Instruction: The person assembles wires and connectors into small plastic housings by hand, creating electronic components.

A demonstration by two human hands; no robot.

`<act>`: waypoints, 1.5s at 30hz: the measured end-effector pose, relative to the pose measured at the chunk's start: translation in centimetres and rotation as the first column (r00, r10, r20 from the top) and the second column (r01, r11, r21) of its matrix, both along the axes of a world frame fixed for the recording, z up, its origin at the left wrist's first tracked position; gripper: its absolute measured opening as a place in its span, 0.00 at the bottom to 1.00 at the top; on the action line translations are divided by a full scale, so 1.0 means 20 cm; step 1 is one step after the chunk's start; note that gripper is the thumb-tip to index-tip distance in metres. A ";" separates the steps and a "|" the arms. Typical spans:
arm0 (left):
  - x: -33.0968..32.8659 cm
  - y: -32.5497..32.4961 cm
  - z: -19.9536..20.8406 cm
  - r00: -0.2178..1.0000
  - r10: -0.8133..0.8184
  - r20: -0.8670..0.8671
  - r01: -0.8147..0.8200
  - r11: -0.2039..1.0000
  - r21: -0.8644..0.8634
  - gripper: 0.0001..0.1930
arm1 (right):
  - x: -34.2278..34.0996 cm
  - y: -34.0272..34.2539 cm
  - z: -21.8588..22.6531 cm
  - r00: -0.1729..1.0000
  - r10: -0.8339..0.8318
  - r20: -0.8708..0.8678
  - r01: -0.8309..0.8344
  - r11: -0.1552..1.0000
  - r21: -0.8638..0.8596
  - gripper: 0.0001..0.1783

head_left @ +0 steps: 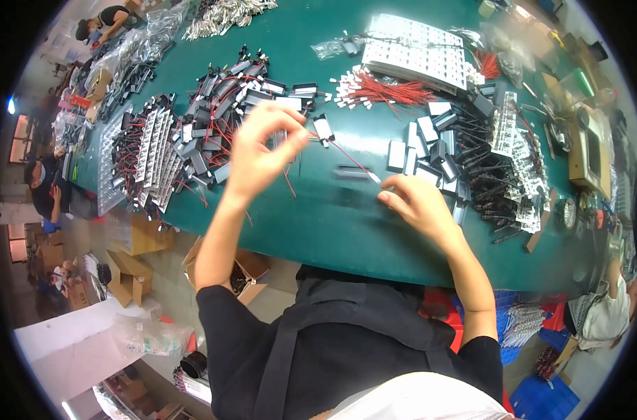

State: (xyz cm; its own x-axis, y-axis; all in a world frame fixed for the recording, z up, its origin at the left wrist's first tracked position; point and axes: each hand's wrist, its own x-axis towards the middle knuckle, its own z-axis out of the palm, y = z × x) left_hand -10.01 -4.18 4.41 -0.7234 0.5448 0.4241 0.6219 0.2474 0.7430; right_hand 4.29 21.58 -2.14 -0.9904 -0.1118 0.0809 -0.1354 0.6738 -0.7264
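Red wire: a thin red wire [343, 155] runs between the two hands, above the green desk [332, 224], near the picture's centre.
Left hand: the left hand [262, 150], raised at 10 o'clock from the centre, has its fingers pinched together on a small blurred part at the wire's upper end.
Right hand: the right hand [416, 203], at 3 o'clock from the centre, rests low on the desk, fingers curled narrow, fingertips at a small white connector [374, 178] on the wire's lower end.
Dark part: a blurred dark module [350, 172] lies on the desk just left of the right hand.
Left heap: black modules with red leads [213, 105] at 10 o'clock.
Right heap: black-and-white modules [458, 154] at 2 o'clock.
Far side: a bundle of red wires with white plugs [381, 92] and a white tray [420, 49] at 12 o'clock.
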 end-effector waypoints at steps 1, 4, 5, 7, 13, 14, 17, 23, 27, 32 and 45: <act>-0.06 -0.04 0.04 0.999 0.041 0.005 -0.041 0.999 0.027 0.04 | -0.02 0.00 0.03 1.000 0.011 -0.015 -0.010 0.999 0.047 0.19; -0.21 -0.13 0.25 0.874 0.230 -0.427 -0.286 0.956 -0.069 0.05 | -0.19 0.04 0.12 0.993 0.036 -0.116 -0.018 0.988 0.154 0.15; -0.25 -0.16 0.30 0.772 0.266 -0.577 -0.374 0.925 -0.074 0.05 | -0.27 0.06 0.11 0.988 0.045 -0.146 -0.018 0.983 0.184 0.13; -0.37 -0.21 0.34 0.604 0.287 -0.744 -0.493 0.868 -0.065 0.05 | -0.45 0.14 0.01 0.953 0.051 -0.300 0.069 0.925 0.374 0.10; -0.42 -0.43 0.23 0.640 0.264 -0.722 -0.680 0.632 -0.372 0.06 | -0.86 0.15 -0.20 0.900 -0.023 -0.434 0.270 0.814 0.515 0.06; -0.41 -0.45 0.19 0.695 0.263 -0.669 -0.661 0.599 -0.452 0.06 | -0.89 0.15 -0.22 0.894 -0.024 -0.447 0.305 0.763 0.570 0.06; -0.37 -0.50 0.08 0.783 0.306 -0.542 -0.614 0.514 -0.598 0.07 | -0.95 0.12 -0.27 0.885 -0.024 -0.465 0.358 0.672 0.648 0.06; -0.33 -0.48 0.06 0.864 0.300 -0.403 -0.496 0.377 -0.782 0.12 | -0.92 0.15 -0.16 0.888 -0.085 -0.452 0.346 0.772 0.533 0.05; -0.32 -0.45 0.10 0.892 0.316 -0.323 -0.413 0.280 -0.867 0.17 | -0.83 0.15 -0.06 0.919 -0.170 -0.357 0.339 0.801 0.493 0.06; -0.19 -0.41 0.16 0.869 0.292 -0.400 -0.465 0.202 -0.862 0.20 | -0.59 0.14 0.14 0.909 -0.145 -0.391 0.200 0.974 0.104 0.05; 0.01 0.33 -0.39 0.927 -0.329 -0.181 0.182 0.816 -0.549 0.10 | 0.08 0.07 -0.03 0.944 0.307 -0.120 -0.237 0.886 0.399 0.09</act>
State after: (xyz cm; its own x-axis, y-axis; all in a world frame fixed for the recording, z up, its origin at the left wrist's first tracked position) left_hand -9.74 2.45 -3.44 -0.4320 0.8841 0.1783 0.8654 0.3507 0.3578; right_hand 5.83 22.93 -2.84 -0.8901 -0.4312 0.1477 -0.4538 0.8083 -0.3751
